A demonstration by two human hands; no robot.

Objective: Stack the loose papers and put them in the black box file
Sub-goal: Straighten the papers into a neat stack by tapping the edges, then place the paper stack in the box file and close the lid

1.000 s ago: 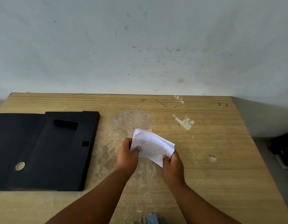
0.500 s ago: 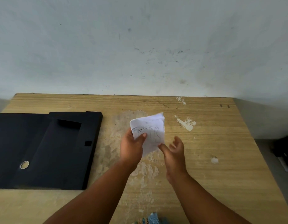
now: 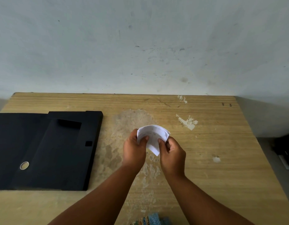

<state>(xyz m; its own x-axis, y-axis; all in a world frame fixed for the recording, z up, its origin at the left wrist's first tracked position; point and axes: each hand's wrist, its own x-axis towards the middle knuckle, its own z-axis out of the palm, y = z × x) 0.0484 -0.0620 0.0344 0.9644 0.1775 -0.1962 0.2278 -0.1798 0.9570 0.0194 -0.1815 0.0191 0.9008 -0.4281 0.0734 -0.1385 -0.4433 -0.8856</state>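
1. Both bare forearms reach forward from the lower edge of the view and converge toward the middle.
2. The left hand (image 3: pixel 135 147) is closed in a pinch, thumb lying on the near face of what it holds, fingers hidden behind.
3. The right hand (image 3: pixel 172 153) pinches the same item from the opposite side, thumb tip pressed on front, fingers curled.
4. The two thumbs sit close, not touching.

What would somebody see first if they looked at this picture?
Probably the small bunch of white papers, held above the middle of the wooden table by the left hand and the right hand. Next, the big black box file lying open on the table's left side.
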